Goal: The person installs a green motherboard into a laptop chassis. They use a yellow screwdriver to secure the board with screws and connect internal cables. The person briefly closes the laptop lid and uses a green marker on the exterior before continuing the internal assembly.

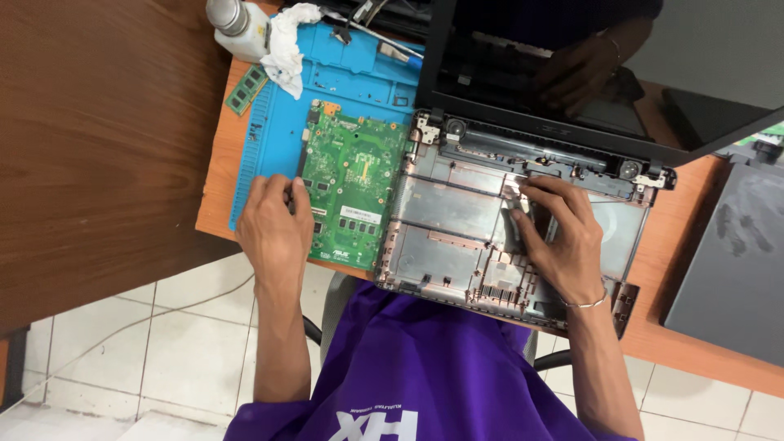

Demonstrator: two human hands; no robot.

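An opened laptop base (445, 216), grey and stripped of its board, lies on the desk with its dark screen (563, 73) tilted up behind it. My right hand (559, 237) rests inside the base, fingers pinching a small dark part near the middle. A green circuit board (355, 184) lies left of the base on a blue work mat (273, 139). My left hand (273, 224) sits on the board's left edge with fingers curled over it.
A white bottle with a metal cap (237, 24) and a crumpled white cloth (290, 41) stand at the mat's far end. A small green memory stick (247, 88) lies beside the mat. Another dark laptop lid (735, 261) lies at the right. The orange desk (216, 188) ends near my body.
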